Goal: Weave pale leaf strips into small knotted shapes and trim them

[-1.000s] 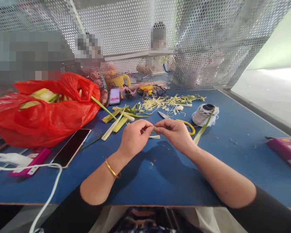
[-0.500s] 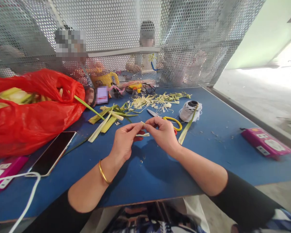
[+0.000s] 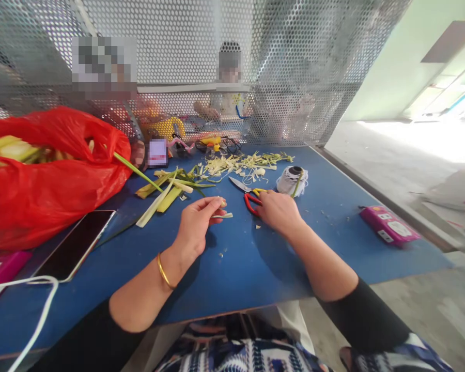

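Right hand [image 3: 281, 212] partly covers scissors [image 3: 241, 185]; left edge crops red bag [image 3: 62, 191]

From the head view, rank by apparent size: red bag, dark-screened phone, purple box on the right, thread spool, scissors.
1. Red bag
2. Dark-screened phone
3. Purple box
Unranked: thread spool and scissors; they look close in size, and the right hand partly covers the scissors.

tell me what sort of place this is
Probably a small handicraft workshop: pale plant trimmings, scissors and a spool of white thread are laid out together on a blue worktable.
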{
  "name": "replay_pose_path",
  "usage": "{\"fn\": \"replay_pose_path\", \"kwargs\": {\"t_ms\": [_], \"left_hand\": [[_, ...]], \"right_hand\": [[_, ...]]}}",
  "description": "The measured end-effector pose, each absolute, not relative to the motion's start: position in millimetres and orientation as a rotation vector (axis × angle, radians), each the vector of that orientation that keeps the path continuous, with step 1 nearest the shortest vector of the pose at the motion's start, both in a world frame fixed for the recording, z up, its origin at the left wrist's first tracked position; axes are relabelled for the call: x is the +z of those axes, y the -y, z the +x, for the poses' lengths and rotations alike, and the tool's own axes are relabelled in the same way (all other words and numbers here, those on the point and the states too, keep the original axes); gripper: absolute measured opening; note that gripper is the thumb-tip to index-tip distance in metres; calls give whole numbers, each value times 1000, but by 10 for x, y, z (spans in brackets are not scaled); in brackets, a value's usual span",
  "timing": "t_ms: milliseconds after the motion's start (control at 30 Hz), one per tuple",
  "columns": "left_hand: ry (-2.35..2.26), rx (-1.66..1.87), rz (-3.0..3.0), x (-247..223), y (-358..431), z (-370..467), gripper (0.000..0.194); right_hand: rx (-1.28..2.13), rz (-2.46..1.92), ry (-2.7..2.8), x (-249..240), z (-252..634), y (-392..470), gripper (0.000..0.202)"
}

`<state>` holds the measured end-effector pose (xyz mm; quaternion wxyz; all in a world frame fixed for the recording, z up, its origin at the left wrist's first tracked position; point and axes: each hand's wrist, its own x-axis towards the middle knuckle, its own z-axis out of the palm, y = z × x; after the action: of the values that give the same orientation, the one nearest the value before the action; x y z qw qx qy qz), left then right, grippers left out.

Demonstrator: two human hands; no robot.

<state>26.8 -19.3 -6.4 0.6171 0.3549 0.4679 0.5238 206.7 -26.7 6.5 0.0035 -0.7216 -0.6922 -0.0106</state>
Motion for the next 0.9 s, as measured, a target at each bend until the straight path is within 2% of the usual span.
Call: {"fn": "replay_pose_path", "kwargs": {"t_ms": [67,167,433,567,633,767,900], "left_hand": [[-1066,1143,864,-63,221,277,33],[-1047,1072,944,-59,267,293,29],[-1014,934,1062,-52,297,283,26],[-989,914,1018,-70,300,278,30],[-983,905,1008,-72,304,281,30],[-982,881,1018,-67,311,286,26],[-979,860,1012,-61,316,287,22]], "right_hand": [[-79,-2463,2097,36,2175,276,29],[-46,-2531,1996,12,2243,270,32],[57,-2433,2098,42,2062,241,18],[122,-2225,2139,43,2015,278,20],[-29,-2173,2173,94,2088,223,24],[-581,-2162,2430,196,2294,-58,32],[-605,-2050,2598,126,2372,-290,25]]}}
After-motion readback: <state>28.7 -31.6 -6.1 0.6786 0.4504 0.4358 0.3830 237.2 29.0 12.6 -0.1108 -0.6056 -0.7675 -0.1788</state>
